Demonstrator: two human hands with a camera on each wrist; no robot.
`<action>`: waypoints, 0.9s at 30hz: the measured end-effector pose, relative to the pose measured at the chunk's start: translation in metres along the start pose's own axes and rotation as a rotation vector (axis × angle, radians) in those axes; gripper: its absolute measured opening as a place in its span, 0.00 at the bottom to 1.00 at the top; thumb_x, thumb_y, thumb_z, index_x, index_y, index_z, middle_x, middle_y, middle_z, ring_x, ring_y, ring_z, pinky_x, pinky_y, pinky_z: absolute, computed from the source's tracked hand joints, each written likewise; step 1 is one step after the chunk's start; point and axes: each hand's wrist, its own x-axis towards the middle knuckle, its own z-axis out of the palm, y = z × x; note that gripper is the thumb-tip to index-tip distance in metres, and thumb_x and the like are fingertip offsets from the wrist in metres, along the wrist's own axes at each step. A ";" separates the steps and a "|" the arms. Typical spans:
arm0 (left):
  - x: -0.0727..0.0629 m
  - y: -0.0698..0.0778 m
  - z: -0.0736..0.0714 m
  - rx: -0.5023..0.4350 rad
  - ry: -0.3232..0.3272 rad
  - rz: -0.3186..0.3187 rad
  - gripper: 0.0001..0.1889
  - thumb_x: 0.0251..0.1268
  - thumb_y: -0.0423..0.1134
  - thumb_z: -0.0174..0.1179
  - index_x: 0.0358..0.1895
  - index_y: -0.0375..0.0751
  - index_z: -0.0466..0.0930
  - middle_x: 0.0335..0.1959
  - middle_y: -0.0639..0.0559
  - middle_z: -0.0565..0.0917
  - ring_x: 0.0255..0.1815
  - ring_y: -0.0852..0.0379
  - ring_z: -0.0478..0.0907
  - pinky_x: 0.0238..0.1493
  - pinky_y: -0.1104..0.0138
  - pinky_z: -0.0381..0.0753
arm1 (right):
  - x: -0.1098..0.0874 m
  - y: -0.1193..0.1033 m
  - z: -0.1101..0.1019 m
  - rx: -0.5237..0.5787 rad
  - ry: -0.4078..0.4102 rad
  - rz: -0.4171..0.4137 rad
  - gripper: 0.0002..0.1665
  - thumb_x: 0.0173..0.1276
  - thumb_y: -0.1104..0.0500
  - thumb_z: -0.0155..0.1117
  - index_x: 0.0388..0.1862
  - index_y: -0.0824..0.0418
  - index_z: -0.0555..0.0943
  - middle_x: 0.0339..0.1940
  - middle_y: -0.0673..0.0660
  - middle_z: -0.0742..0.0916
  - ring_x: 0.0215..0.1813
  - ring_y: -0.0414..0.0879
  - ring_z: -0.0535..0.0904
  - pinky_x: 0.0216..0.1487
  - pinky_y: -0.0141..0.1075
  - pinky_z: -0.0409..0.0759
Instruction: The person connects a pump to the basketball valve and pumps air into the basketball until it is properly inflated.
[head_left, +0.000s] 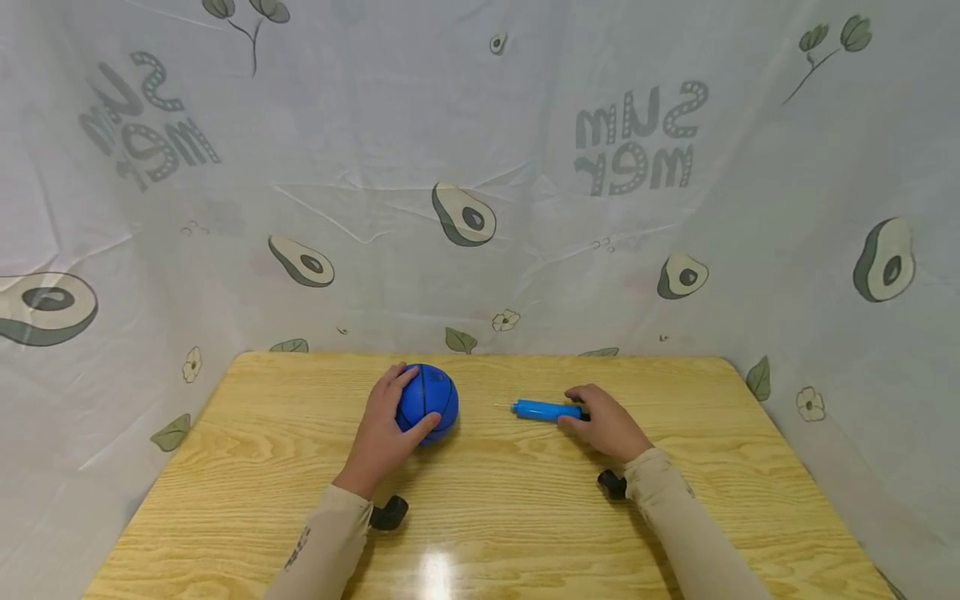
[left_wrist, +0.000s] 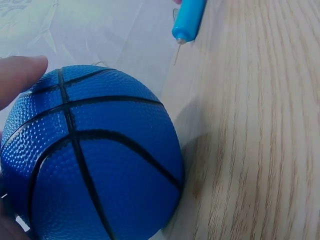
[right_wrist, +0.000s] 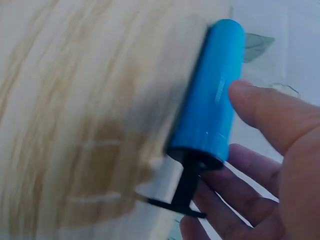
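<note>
My left hand (head_left: 384,435) grips a small blue basketball (head_left: 435,398) with black seams, its fingers over the far left side and thumb on the near side. In the left wrist view the ball (left_wrist: 115,170) fills much of the picture. Right of it, a blue hand pump (head_left: 542,410) lies on its side, its thin needle pointing at the ball. My right hand (head_left: 606,423) holds the pump near its handle end, thumb on one side and fingers on the other. A black T-shaped handle (right_wrist: 187,187) shows in the right wrist view, close by the fingers; their tips are partly hidden.
Both things are on a light wood-grain table (head_left: 495,492). A pale curtain (head_left: 375,125) printed with avocados and leaves hangs behind and along both sides. Black wrist mounts (head_left: 389,513) sit under the beige sleeves (head_left: 322,542).
</note>
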 end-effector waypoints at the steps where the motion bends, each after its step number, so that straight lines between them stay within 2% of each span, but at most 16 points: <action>1: 0.000 0.000 0.000 -0.002 -0.001 0.005 0.41 0.66 0.54 0.72 0.79 0.48 0.64 0.82 0.43 0.57 0.82 0.35 0.52 0.71 0.32 0.66 | -0.002 -0.001 -0.002 0.004 0.008 0.005 0.34 0.76 0.51 0.68 0.72 0.68 0.73 0.66 0.66 0.79 0.65 0.63 0.78 0.64 0.58 0.79; 8: 0.000 0.003 0.001 -0.011 0.027 0.009 0.39 0.66 0.49 0.73 0.76 0.48 0.66 0.82 0.43 0.58 0.83 0.38 0.50 0.72 0.33 0.65 | -0.021 -0.005 -0.017 0.037 0.113 -0.021 0.33 0.79 0.52 0.64 0.74 0.69 0.69 0.68 0.69 0.77 0.69 0.66 0.73 0.67 0.64 0.74; 14: -0.002 0.007 0.001 -0.019 -0.002 0.032 0.36 0.66 0.49 0.73 0.75 0.48 0.69 0.81 0.42 0.61 0.80 0.35 0.56 0.70 0.32 0.68 | -0.034 -0.007 -0.025 0.061 0.182 -0.030 0.33 0.78 0.53 0.65 0.74 0.68 0.69 0.68 0.68 0.77 0.69 0.66 0.73 0.67 0.64 0.74; 22: -0.005 0.010 0.002 -0.015 0.008 0.037 0.34 0.67 0.48 0.72 0.73 0.48 0.70 0.79 0.43 0.63 0.79 0.35 0.59 0.69 0.33 0.70 | -0.047 -0.014 -0.027 0.073 0.234 -0.058 0.31 0.80 0.51 0.63 0.72 0.68 0.71 0.67 0.68 0.78 0.68 0.65 0.73 0.67 0.64 0.74; 27: -0.008 0.012 0.003 -0.018 0.012 0.045 0.34 0.68 0.49 0.71 0.74 0.48 0.70 0.80 0.44 0.62 0.80 0.36 0.57 0.69 0.33 0.69 | -0.049 -0.017 -0.028 0.078 0.244 -0.075 0.31 0.80 0.52 0.63 0.72 0.68 0.71 0.67 0.68 0.78 0.68 0.65 0.73 0.67 0.64 0.73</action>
